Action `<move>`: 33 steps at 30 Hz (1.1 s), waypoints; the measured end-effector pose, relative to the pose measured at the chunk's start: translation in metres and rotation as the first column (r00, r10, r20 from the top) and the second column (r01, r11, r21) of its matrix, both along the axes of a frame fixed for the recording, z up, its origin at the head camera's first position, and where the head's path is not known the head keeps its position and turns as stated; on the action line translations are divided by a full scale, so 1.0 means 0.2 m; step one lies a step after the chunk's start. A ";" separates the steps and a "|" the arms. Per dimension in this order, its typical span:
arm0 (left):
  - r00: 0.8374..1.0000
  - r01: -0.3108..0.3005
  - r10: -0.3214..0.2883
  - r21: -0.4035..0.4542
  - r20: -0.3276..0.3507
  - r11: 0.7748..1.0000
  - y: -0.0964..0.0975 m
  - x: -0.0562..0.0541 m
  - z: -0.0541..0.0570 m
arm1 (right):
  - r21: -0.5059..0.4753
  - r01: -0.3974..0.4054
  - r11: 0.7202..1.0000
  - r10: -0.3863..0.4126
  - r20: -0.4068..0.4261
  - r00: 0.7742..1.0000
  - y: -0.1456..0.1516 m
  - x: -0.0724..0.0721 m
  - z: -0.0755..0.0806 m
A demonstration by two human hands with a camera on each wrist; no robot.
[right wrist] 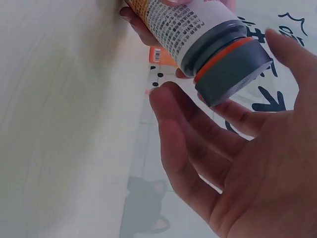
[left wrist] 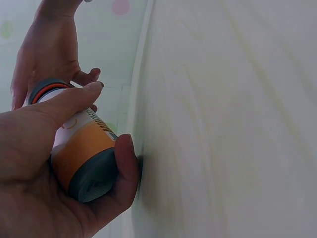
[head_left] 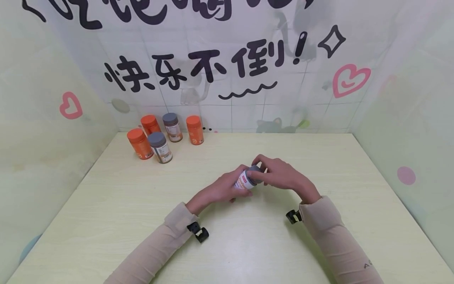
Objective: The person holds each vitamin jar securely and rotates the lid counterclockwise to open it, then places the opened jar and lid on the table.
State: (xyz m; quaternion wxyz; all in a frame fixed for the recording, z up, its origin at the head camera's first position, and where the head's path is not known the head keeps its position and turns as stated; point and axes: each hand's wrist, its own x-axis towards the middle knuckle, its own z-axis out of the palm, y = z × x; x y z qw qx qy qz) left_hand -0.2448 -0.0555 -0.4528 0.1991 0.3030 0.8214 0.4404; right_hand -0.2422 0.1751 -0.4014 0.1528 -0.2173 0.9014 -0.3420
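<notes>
Above the middle of the table, my left hand (head_left: 227, 187) grips a small pill bottle (head_left: 243, 181) round its body. It has a white and orange label (left wrist: 84, 148) and a dark base, and it lies tilted in the palm. My right hand (head_left: 285, 174) is at the bottle's grey cap (right wrist: 235, 72). In the right wrist view its thumb and fingers are spread around the cap, with gaps showing between them. An orange ring shows under the cap's edge. Whether a fingertip touches the cap is hard to tell.
At the table's back left stand orange bottles (head_left: 142, 146) (head_left: 196, 132) and grey-capped bottles (head_left: 163, 152) (head_left: 173, 130). A printed wall sheet (head_left: 230, 118) closes off the back, with side walls left and right. The pale table (head_left: 230, 244) extends toward the front.
</notes>
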 end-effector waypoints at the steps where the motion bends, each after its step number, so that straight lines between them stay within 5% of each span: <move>1: 1.000 0.000 0.000 0.000 -0.001 1.000 0.00 0.00 0.00 | 0.003 0.011 1.000 -0.011 0.002 1.000 0.00 0.00 0.00; 20: 1.000 -0.010 0.010 -0.016 0.007 1.000 0.00 0.00 0.01 | -0.022 -0.062 0.998 0.061 -0.051 0.997 0.00 0.01 0.01; 33: 1.000 0.002 -0.002 -0.009 -0.007 1.000 0.00 0.01 0.01 | 0.003 0.035 0.999 -0.035 -0.014 0.999 -0.02 0.01 -0.01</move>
